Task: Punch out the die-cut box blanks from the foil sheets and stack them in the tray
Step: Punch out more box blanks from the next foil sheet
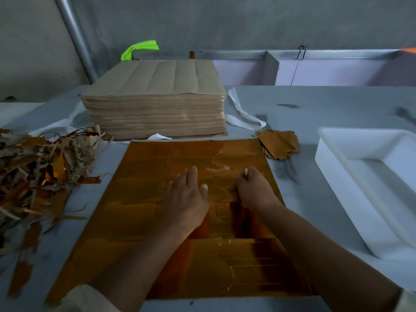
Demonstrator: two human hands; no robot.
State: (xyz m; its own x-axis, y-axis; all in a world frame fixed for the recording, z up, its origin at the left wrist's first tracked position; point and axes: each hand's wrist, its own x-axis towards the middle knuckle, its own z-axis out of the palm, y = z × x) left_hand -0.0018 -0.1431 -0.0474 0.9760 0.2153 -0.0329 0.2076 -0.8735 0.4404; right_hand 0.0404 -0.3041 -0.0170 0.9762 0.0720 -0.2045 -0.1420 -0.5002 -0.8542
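1. On the grey table (pixel 315 104) right in front of me, a gold foil sheet (pixel 146 176) lies flat with its shiny side up, and die-cut outlines show across it.
2. I see the left hand (pixel 186 194) lying palm down near the middle of the sheet, its fingers straight and spread, pressing the foil against the table and gripping nothing.
3. The right hand (pixel 254 190) sits just beside it, a little nearer the sheet's right edge, knuckles up and fingers curled. As far as I can make out, the fingertips pinch a ragged bit of the foil sheet at a cut line.
4. Something small and pale pokes up at the top of that hand; I cannot tell what it is.
5. A white tray (pixel 326 154) stands to the right of the sheet, apart from it.
6. Between the sheet's far right corner and the tray lies a small pile of gold cut pieces (pixel 279 144).
7. Behind the sheet is a tall stack of brown sheets (pixel 155 104), its near edge just beyond the foil's far edge.
8. To the left lies a loose heap of scrap strips (pixel 40 165), gold and brown mixed.
9. White bands (pixel 243 118) trail out from beside the stack.
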